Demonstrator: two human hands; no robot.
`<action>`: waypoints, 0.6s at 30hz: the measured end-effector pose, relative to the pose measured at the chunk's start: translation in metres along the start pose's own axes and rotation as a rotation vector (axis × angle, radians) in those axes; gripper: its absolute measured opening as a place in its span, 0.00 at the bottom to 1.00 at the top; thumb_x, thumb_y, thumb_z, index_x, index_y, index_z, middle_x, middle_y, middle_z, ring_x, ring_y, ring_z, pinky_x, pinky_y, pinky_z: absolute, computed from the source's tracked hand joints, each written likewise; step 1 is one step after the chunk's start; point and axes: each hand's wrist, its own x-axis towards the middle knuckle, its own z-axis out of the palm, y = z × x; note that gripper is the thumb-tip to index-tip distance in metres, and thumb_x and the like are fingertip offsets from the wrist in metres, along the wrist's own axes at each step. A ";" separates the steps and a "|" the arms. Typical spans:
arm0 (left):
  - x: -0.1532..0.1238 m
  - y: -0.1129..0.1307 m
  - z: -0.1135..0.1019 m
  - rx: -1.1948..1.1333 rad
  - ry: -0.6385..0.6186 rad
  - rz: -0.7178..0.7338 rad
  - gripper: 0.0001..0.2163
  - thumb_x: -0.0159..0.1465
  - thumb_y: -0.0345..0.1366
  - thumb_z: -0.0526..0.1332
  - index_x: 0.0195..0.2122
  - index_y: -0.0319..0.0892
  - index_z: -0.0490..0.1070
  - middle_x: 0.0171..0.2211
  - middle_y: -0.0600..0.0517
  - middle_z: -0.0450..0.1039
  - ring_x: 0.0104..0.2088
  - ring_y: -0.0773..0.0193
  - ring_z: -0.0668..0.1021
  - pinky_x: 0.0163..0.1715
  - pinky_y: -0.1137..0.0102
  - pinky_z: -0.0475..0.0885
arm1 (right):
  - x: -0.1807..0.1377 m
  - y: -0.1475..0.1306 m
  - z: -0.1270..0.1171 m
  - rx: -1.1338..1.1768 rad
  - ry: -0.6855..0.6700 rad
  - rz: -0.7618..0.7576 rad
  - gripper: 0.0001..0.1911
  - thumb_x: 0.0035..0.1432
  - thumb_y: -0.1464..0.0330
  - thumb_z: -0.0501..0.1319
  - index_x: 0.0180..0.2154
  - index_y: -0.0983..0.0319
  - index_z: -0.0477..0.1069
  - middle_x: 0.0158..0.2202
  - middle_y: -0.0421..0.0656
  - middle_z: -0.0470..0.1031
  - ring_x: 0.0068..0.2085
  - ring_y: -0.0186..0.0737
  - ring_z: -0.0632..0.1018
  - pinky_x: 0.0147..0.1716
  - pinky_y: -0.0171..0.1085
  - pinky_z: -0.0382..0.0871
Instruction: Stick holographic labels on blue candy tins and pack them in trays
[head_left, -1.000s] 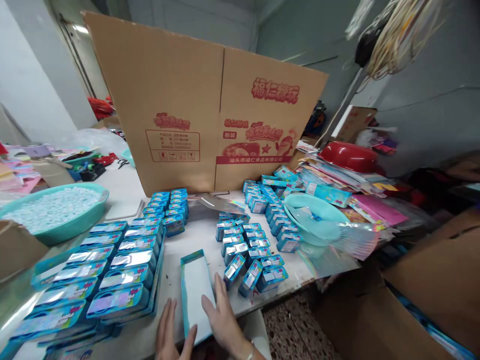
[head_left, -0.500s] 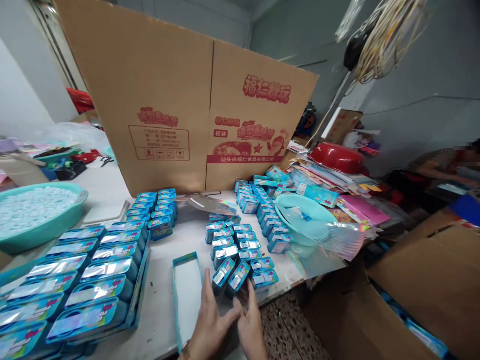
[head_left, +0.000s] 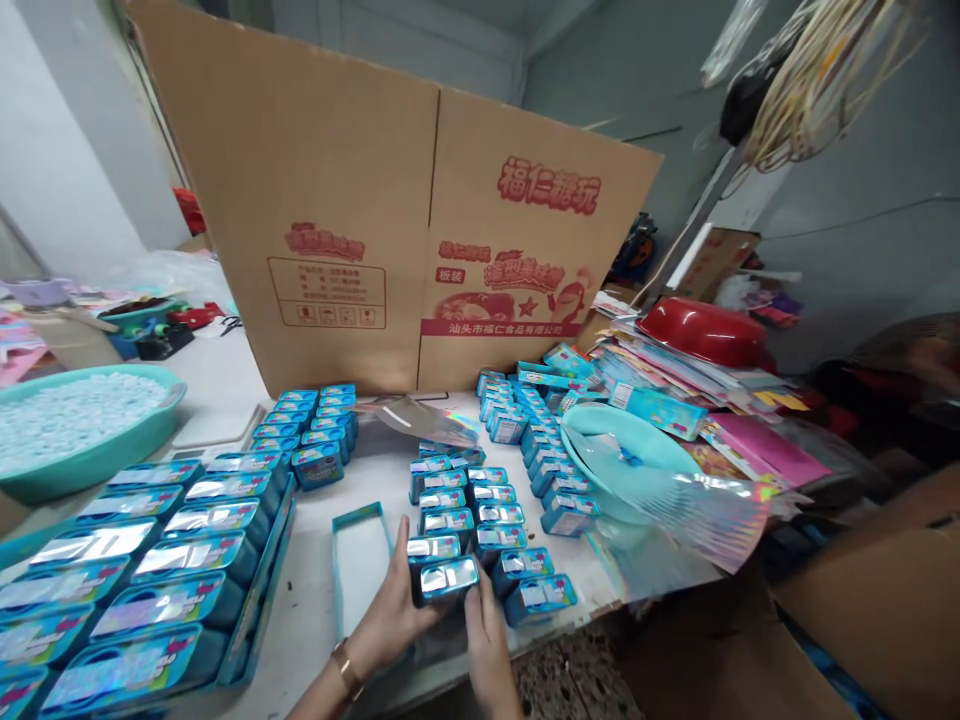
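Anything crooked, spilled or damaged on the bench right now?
Mostly orderly. One oddity: a holographic foil sheet droops out of the teal basin and over the table edge. Another loose foil piece lies crumpled by the carton. Both hands grip two blue tins; nothing looks spilled.

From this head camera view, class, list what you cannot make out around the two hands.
- Left hand: palm hidden behind the small blue shiny-topped boxes it grips.
- Right hand: wrist cut off by the bottom edge.
- Open blue-rimmed white tray: near end hidden by the left hand.
- Box labels: too small to read.
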 end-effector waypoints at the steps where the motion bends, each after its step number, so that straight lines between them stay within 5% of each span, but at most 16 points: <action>1: 0.001 -0.001 0.000 0.004 -0.009 -0.001 0.60 0.54 0.41 0.71 0.70 0.45 0.19 0.73 0.39 0.36 0.72 0.43 0.45 0.70 0.49 0.43 | 0.004 -0.001 0.002 0.061 -0.024 0.013 0.35 0.62 0.44 0.57 0.64 0.54 0.64 0.68 0.43 0.60 0.70 0.49 0.56 0.69 0.50 0.48; 5: 0.004 -0.004 0.006 0.113 -0.033 0.044 0.65 0.51 0.35 0.73 0.69 0.49 0.13 0.73 0.40 0.30 0.72 0.40 0.41 0.69 0.45 0.44 | 0.017 -0.009 0.005 0.417 -0.054 0.043 0.35 0.60 0.43 0.57 0.65 0.48 0.61 0.71 0.34 0.52 0.72 0.47 0.51 0.70 0.51 0.46; 10: 0.008 -0.011 0.012 0.319 -0.040 0.216 0.54 0.60 0.37 0.65 0.69 0.54 0.15 0.74 0.43 0.26 0.72 0.41 0.39 0.68 0.43 0.47 | 0.033 -0.021 0.008 0.615 -0.162 0.122 0.35 0.60 0.40 0.53 0.63 0.48 0.64 0.67 0.38 0.61 0.69 0.50 0.60 0.67 0.54 0.54; 18: 0.031 -0.031 -0.003 0.389 -0.132 0.198 0.79 0.37 0.56 0.77 0.62 0.49 0.01 0.68 0.40 0.02 0.67 0.29 0.26 0.66 0.36 0.41 | 0.087 -0.034 0.023 0.564 -0.201 0.136 0.40 0.58 0.37 0.50 0.66 0.48 0.59 0.64 0.40 0.66 0.68 0.49 0.62 0.66 0.54 0.54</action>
